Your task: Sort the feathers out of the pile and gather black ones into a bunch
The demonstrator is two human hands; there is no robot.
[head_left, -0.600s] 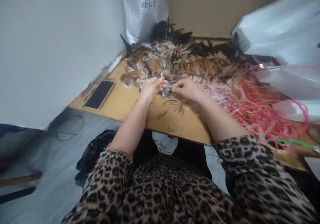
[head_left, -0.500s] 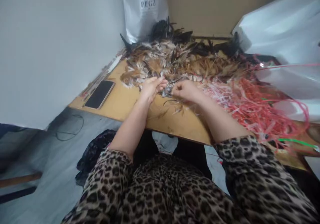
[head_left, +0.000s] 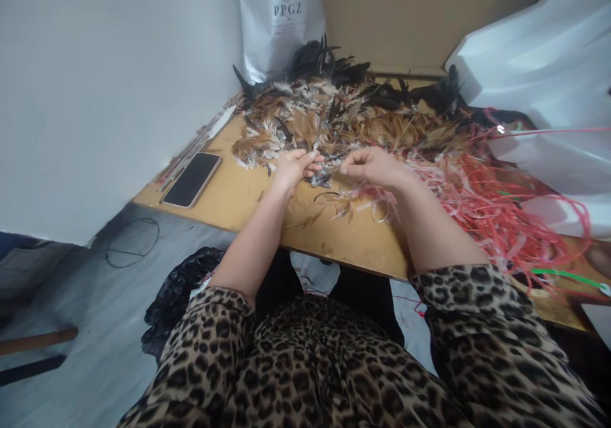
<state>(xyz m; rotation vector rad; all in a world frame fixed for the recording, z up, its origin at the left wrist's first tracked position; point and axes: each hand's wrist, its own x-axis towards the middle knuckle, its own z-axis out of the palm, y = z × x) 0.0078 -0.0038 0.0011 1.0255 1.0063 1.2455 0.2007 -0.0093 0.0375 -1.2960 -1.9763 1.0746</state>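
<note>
Feathers [head_left: 329, 164], a small dark cluster of them, sit between the two hands at the near edge of the big heap, held just above the worktop [head_left: 248, 199]. The left hand [head_left: 293, 168] is curled narrow, its fingertips pinched on the cluster's left end; the right hand [head_left: 370, 164] is likewise closed narrow, pinching the right end. The cluster's long axis runs roughly from one hand to the other, across the view; which end carries the quills cannot be told.

Beyond both hands spreads the feather pile [head_left: 344, 119], brown and white in the middle, black at the far side. Past that pile stands a white bag [head_left: 281, 24] printed with a rabbit-head logo and the letters "PPGZ". To the right of the right hand lies a tangle of pink and red plastic strips [head_left: 482, 205], with a green strip [head_left: 568, 276] nearer the person. Well left of the left hand a dark smartphone [head_left: 192, 179] lies face up on the worktop, screen blank. Both forearms emerge from leopard-print sleeves [head_left: 477, 313].
</note>
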